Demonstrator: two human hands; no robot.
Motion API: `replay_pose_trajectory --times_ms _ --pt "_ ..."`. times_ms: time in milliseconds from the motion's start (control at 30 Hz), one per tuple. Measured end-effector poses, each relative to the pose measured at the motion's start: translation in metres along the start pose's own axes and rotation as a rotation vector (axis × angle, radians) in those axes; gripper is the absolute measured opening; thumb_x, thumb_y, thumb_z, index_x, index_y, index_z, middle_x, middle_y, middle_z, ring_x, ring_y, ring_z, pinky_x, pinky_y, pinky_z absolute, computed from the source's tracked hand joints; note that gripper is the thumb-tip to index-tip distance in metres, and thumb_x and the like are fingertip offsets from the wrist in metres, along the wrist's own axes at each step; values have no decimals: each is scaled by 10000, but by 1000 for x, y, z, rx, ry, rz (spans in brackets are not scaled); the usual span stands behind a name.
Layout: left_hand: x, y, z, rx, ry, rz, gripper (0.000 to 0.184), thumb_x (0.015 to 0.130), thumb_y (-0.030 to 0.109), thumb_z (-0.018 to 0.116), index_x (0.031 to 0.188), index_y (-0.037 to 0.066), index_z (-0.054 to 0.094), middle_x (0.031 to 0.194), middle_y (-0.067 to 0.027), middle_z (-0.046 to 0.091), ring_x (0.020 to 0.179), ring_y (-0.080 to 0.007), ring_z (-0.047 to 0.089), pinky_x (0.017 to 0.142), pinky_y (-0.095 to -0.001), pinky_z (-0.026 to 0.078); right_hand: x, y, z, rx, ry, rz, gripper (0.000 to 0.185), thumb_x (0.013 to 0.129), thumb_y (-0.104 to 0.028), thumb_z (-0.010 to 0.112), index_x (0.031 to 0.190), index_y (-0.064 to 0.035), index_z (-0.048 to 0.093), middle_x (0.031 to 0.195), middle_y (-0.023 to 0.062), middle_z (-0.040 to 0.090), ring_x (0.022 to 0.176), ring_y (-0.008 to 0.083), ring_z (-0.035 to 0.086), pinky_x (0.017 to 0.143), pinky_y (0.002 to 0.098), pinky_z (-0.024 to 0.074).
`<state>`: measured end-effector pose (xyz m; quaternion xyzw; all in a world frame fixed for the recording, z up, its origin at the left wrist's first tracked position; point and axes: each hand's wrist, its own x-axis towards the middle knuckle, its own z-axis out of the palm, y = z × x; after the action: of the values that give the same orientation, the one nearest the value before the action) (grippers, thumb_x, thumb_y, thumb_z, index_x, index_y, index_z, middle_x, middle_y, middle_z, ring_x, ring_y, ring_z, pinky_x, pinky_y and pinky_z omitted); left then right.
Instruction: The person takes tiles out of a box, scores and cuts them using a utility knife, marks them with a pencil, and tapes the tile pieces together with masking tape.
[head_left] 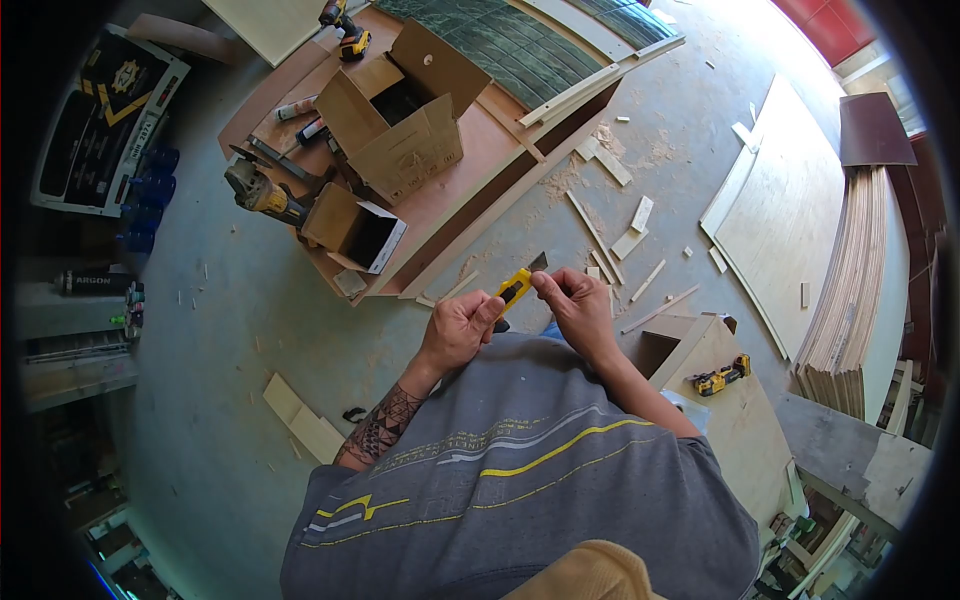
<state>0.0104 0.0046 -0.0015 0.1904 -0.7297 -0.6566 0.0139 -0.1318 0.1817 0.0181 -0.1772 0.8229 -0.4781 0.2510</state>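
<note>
In front of my chest, my left hand [462,325] is closed around the handle of a yellow and black utility knife [515,289]. A dark blade [539,263] sticks out from its front end, pointing up and away from me. My right hand [577,307] is pinched at the knife's front end, with the thumb by the base of the blade. Whether the right fingertips grip the blade itself or the yellow nose is hard to see. Both hands are close together above the floor.
Ahead, a wooden workbench [480,150] carries an open cardboard box [405,150], a smaller box [355,228], an angle grinder [262,192] and a drill [350,35]. Wood offcuts [605,160] litter the floor. At right lie a yellow power tool [722,376] and stacked plywood sheets [850,290].
</note>
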Motion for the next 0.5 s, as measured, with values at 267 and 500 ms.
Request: replay_pose_trajectory --times_ms 267,500 --pt "2 2 -2 -1 -40 12 498 1080 491 594 863 51 685 595 32 559 507 -46 513 480 -238 405 1 9 4 115 31 -177 324 1008 -309 734 946 8 758 651 72 632 598 98 534 567 317 437" --pt "2 1 -2 13 -21 40 499 1080 490 596 863 49 685 593 35 557 509 -45 505 484 -236 402 0 5 5 155 51 -93 358 995 -335 751 899 9 760 632 58 637 591 80 529 566 299 440"
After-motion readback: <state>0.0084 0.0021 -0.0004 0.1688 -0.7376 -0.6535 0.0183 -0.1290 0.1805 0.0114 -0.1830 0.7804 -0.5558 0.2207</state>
